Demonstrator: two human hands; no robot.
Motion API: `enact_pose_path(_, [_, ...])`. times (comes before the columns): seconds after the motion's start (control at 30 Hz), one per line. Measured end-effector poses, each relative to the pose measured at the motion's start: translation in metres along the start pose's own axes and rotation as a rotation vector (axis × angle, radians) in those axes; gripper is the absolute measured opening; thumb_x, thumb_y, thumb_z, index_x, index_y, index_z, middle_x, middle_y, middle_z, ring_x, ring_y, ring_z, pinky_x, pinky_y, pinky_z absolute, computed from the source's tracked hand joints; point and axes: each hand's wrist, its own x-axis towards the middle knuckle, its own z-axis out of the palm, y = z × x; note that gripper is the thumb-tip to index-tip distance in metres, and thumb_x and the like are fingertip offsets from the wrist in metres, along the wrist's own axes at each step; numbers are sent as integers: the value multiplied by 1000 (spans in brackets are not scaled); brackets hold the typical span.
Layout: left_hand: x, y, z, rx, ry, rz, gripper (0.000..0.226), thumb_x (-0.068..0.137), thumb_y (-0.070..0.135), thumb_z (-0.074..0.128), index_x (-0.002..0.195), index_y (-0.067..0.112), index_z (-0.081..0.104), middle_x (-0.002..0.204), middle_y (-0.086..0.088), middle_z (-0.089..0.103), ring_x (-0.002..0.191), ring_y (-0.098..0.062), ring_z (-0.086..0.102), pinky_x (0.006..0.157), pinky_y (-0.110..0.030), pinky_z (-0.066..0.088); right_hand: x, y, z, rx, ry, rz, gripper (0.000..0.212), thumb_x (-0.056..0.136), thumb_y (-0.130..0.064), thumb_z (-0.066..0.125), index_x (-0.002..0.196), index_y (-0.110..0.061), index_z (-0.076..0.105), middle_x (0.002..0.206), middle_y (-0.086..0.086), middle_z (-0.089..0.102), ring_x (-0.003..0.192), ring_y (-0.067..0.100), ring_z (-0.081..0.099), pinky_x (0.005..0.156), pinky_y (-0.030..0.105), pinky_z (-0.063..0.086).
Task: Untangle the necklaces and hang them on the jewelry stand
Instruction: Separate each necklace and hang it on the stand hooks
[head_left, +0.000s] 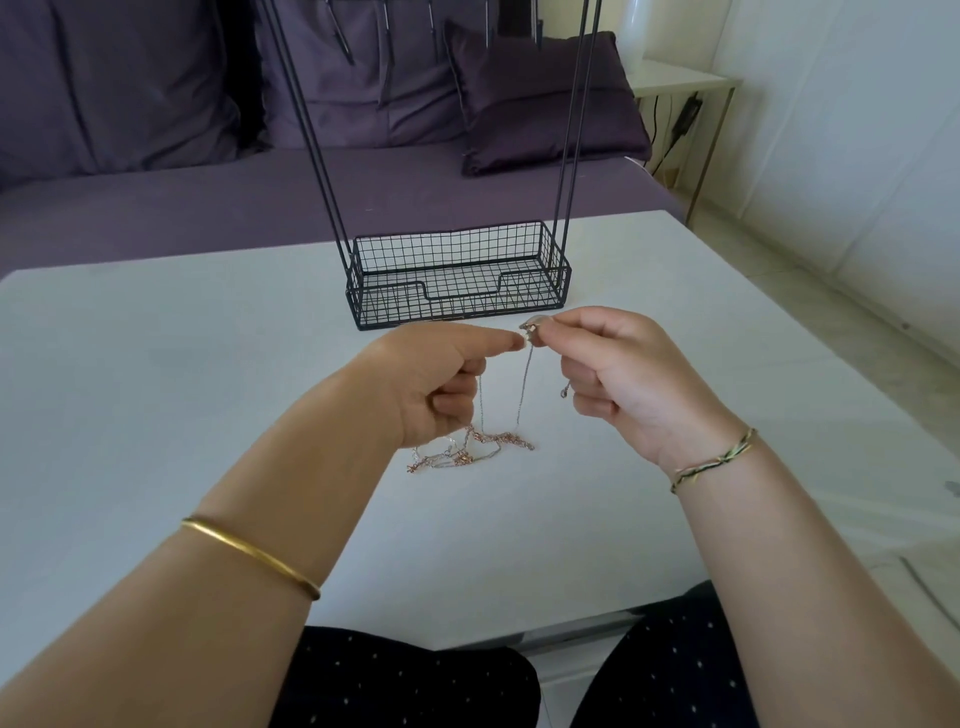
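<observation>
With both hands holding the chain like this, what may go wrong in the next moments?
1. The left hand and the right hand both pinch the silver chain, and its lower part runs into the tangle on the table. Pulling upward may tighten the knots.
2. The chains look thin, so a hard pull may break a link.
3. The jewelry stand is just behind the hands, and a quick lift may knock it.

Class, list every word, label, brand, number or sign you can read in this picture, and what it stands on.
None: no word, number or sign can be read.
The wire stand, necklaces, table and bangle show no print.
The small metal piece on the raised chain is too small to tell.
</observation>
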Motion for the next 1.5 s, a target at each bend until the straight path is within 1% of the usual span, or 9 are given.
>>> enact_pose_path(0.13, [2, -4, 4, 89, -9, 72, 40, 82, 13, 70, 120, 2, 63, 64, 5, 36, 40, -5, 24, 34, -14, 21, 0, 0, 0, -10, 0, -21, 15, 91, -17, 59, 90, -4, 64, 48, -7, 25, 42, 9, 18, 42, 20, 13])
enact_pose_path(0.3, [1, -5, 10, 110, -40, 102, 7, 83, 11, 70, 88, 11, 64, 51, 9, 36, 35, -3, 26, 34, -14, 21, -1, -1, 2, -32, 0, -63, 11, 92, -18, 57, 89, -9, 63, 44, -10, 27, 38, 6, 19, 42, 19, 13])
enact_pose_path(0.53, [-2, 0, 4, 108, -14, 55, 17, 82, 11, 70, 73, 16, 56, 57, 5, 37, 46, -7, 23, 37, -15, 18, 0, 0, -1, -155, 131, -182, 14, 92, -21, 58, 92, -9, 64, 43, -5, 38, 39, 7, 30, 39, 16, 23])
enact_pose_path(0.63, [-5, 2, 4, 109, -34, 34, 2, 85, 12, 66, 83, 11, 65, 59, 4, 37, 46, -7, 24, 39, -15, 18, 0, 1, 2, -204, 177, -271, 12, 92, -19, 58, 90, -9, 64, 55, -1, 55, 39, 3, 38, 41, 11, 27])
enact_pose_path(0.8, [-6, 1, 5, 117, -50, 17, 7, 86, 12, 64, 80, 10, 68, 60, 4, 37, 47, -7, 24, 38, -15, 17, 2, 3, 3, -173, 200, -296, 10, 91, -17, 59, 88, -9, 64, 91, 5, 68, 50, -4, 47, 56, 12, 30])
enact_pose_path(0.93, [-8, 1, 7, 107, -97, -9, 6, 85, 12, 65, 81, 10, 69, 61, 4, 35, 49, -7, 22, 38, -15, 18, 1, 2, 4, -154, 186, -287, 8, 89, -18, 59, 85, -13, 64, 93, 3, 67, 52, -3, 46, 59, 19, 33])
enact_pose_path(1.1, [-9, 1, 9, -95, -202, -81, 21, 89, 7, 52, 99, 4, 70, 61, 3, 34, 50, -7, 22, 38, -14, 19, -5, -5, 5, -119, 148, -237, 8, 88, -17, 60, 83, -12, 64, 84, 2, 62, 46, 8, 34, 47, 25, 30])
enact_pose_path(1.3, [-6, -2, 16, -391, -185, -38, 8, 87, 13, 59, 87, 8, 65, 62, 5, 31, 49, -6, 20, 37, -13, 21, -8, -9, 5, -66, 139, -229, 10, 88, -13, 58, 81, -7, 61, 67, -11, 63, 48, 13, 29, 47, 27, 26])
enact_pose_path(1.5, [-4, -3, 17, -552, -105, 95, 12, 91, 22, 59, 84, 12, 62, 59, 6, 31, 43, -5, 21, 36, -12, 22, -4, -7, 3, 3, 234, -170, 9, 87, -14, 60, 80, -9, 61, 74, 4, 57, 43, 10, 32, 45, 24, 27])
